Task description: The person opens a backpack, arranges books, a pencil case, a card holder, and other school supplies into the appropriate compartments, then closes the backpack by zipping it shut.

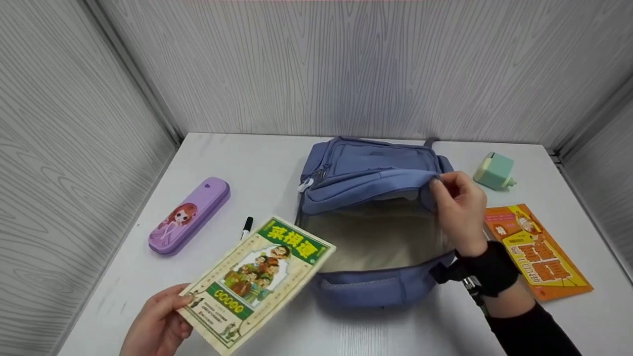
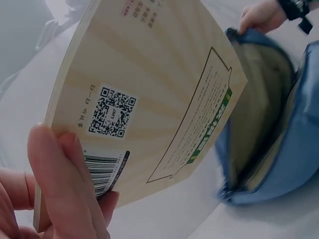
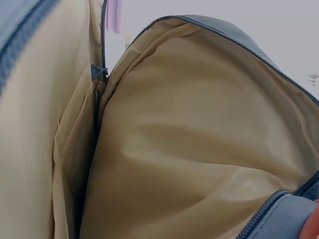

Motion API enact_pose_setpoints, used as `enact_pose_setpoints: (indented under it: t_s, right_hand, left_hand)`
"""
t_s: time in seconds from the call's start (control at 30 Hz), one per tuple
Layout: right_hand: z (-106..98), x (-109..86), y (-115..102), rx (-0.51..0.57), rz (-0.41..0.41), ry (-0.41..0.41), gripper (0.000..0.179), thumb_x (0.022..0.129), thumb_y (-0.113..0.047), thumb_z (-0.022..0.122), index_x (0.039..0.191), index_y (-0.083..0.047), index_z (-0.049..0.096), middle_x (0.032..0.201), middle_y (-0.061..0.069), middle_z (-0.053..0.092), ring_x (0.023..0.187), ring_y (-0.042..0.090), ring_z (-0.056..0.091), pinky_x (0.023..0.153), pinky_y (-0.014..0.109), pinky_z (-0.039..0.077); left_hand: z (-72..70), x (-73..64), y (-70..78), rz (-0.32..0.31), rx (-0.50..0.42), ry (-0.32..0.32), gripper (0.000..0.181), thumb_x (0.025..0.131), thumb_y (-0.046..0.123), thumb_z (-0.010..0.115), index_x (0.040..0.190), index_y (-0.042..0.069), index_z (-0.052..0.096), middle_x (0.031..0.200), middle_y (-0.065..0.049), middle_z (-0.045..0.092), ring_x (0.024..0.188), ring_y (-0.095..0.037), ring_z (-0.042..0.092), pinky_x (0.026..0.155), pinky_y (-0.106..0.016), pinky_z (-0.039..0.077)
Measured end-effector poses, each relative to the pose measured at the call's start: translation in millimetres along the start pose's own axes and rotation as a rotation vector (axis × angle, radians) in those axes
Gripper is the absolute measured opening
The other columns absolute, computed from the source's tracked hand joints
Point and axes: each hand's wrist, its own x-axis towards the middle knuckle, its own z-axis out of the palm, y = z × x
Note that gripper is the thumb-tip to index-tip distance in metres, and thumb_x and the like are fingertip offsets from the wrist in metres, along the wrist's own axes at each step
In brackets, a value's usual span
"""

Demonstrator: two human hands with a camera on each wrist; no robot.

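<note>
A blue backpack (image 1: 376,160) lies on the table with its main compartment unzipped, and its beige lining (image 3: 189,134) fills the right wrist view. My right hand (image 1: 460,210) pinches the edge of the backpack's raised flap at the right side. In my left hand (image 1: 160,319) is a book (image 1: 257,282) with a green and cream cover, gripped at its lower left corner between thumb and fingers. The book is tilted, its top corner overlapping the backpack's opening in the head view. Its back cover, with a QR code (image 2: 112,112) and a barcode, faces the left wrist camera.
A purple pencil case (image 1: 190,215) lies at the left, and a black-capped marker (image 1: 248,226) is partly covered by the book. To the right are an orange book (image 1: 541,252) and a green pencil sharpener-like object (image 1: 495,170). Pale wood-grain panels (image 1: 346,64) surround the table.
</note>
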Motion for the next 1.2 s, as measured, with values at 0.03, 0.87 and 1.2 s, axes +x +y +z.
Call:
enact_pose_setpoints:
  t_s: [0.03,0.87,1.2]
  right_hand:
    - [-1,1.7,0,-0.002,0.000,-0.003,0.012,0.093,0.000,0.059,0.090,0.012,0.062,0.071,-0.018,0.051,0.059,-0.001,0.045,0.055,0.012,0.039]
    - [-14,-0.4,1,0.003,-0.041,-0.068,0.010,0.090,0.004,0.061,0.095,0.012,0.066,0.074,-0.022,0.052,0.063,-0.003,0.045,0.058,0.012,0.037]
    - [-19,-2.0,-9,0.017,-0.111,-0.079,0.008,0.091,0.006,0.060,0.094,0.012,0.065,0.076,-0.014,0.052,0.062,-0.001,0.044,0.056,0.014,0.036]
  left_hand:
    - [6.4,7.5,-3.7,-0.010,-0.005,-0.026,0.043,0.105,0.007,0.029,0.114,0.015,0.071,0.105,-0.004,0.077,0.066,-0.001,0.066,0.058,-0.014,0.051]
    - [171.2,211.4,-48.1,0.094,-0.071,0.311,0.017,0.089,-0.013,0.038,0.094,0.000,0.047,0.073,-0.006,0.055,0.055,-0.009,0.056,0.057,-0.017,0.052]
    - [183.2,233.2,-66.5,0.228,-0.041,0.317,0.028,0.085,-0.015,0.039,0.094,0.007,0.053,0.077,-0.002,0.053,0.067,-0.013,0.056,0.069,-0.025,0.055]
